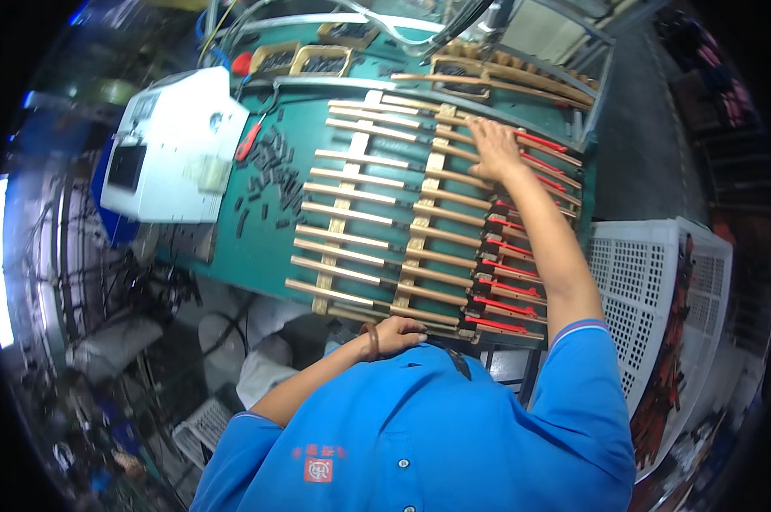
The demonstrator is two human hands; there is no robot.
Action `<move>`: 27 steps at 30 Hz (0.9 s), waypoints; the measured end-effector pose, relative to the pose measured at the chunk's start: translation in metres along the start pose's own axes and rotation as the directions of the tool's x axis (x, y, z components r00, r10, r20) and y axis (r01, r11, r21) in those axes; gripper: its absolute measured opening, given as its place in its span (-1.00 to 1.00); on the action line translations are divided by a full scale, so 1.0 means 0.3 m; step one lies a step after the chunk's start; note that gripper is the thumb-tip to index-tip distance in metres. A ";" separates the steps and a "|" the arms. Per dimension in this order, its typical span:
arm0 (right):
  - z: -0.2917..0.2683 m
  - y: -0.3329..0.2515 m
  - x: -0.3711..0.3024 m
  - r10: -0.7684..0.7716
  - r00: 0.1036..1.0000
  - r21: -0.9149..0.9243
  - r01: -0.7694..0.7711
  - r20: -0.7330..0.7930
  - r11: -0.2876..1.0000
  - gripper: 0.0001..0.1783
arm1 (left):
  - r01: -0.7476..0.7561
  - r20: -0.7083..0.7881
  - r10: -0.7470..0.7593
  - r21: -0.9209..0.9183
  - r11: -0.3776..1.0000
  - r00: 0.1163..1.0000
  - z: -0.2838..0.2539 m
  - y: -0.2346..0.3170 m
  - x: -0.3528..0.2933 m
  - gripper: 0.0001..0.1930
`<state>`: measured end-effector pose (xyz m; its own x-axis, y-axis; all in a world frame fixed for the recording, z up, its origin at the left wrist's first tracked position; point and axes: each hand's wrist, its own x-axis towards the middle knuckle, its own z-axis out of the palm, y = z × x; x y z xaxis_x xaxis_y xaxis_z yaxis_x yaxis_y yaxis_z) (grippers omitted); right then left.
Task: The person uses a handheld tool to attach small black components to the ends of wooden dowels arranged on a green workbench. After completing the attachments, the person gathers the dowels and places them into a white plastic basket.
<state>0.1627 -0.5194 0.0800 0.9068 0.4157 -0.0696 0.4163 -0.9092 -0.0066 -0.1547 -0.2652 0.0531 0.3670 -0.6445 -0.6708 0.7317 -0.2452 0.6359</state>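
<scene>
A wooden rack (418, 222) holds several slim wooden sticks (343, 209) in spaced rows. Each stick has a dark section partway along, and bright red narrow pieces (505, 288) with black parts lie along their right ends. My right hand (493, 150) reaches over the far right part of the rack, its fingers stretched and lying on the sticks beside the red pieces. Low at the rack's near edge, my left hand (395, 336) rests with thumb and fingers apart; nothing shows in it. A brown bracelet (372, 341) circles that wrist.
A white machine (176, 149) stands at the left of the green table (232, 247). Small black pieces (270, 166) lie scattered beside a red-handled tool (249, 142). Boxes of dark parts (321, 61) sit at the back. White plastic crates (637, 294) stand at the right.
</scene>
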 end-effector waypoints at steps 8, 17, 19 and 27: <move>0.002 0.080 0.053 -0.189 0.982 0.085 0.187 0.015 0.979 -0.14 | -0.423 -0.472 0.000 -0.790 0.443 0.882 0.225 -0.079 0.121 -0.82; -0.087 0.051 0.079 -0.477 0.864 0.179 0.501 -0.161 0.847 -0.46 | -0.615 -0.614 0.044 -0.789 0.002 0.788 0.291 0.003 0.355 -0.61; -0.138 0.005 0.058 -0.455 0.890 0.246 0.450 -0.038 0.859 -0.56 | -0.637 -0.637 0.049 -0.770 -0.006 0.769 0.315 0.049 0.311 -0.63; -0.081 -0.031 0.037 -0.187 0.948 0.078 0.173 0.257 0.982 -0.34 | -0.673 -0.715 -0.095 -0.688 0.270 0.693 0.264 0.082 0.332 -0.74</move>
<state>0.1705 -0.5057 0.1036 0.7652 0.5583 -0.3206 0.5602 -0.8228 -0.0959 -0.1456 -0.3927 0.0323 0.5955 0.0946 -0.7978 0.3457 0.8662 0.3607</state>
